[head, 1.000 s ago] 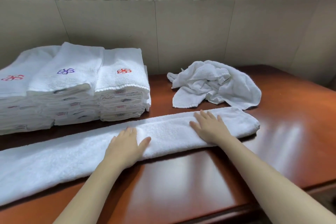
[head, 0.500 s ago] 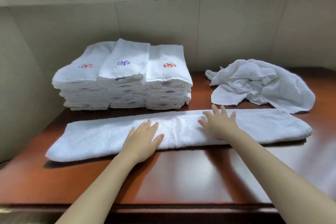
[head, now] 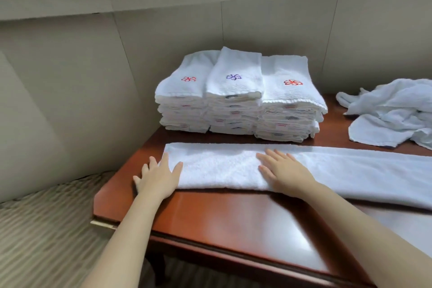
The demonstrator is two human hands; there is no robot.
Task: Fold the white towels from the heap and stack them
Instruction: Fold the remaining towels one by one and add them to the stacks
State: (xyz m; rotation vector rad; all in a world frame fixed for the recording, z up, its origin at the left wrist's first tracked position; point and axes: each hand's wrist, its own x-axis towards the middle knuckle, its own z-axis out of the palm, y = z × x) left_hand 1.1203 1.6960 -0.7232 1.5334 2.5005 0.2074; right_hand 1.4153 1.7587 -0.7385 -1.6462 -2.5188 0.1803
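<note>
Both hands had slid leftward along the folded towel (head: 217,166), which lay as a long strip on the table (head: 233,213). The left hand (head: 157,179) reached its left end; the right hand (head: 284,170) lay flat beside it. Neither grasped anything, fingers straight. Smoothing appeared complete, so a crosswise fold was judged next. Behind stood the stacks (head: 238,93), with the heap (head: 392,112) at right.

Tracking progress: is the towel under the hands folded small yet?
No: towel lies as one long strip across the table.
</note>
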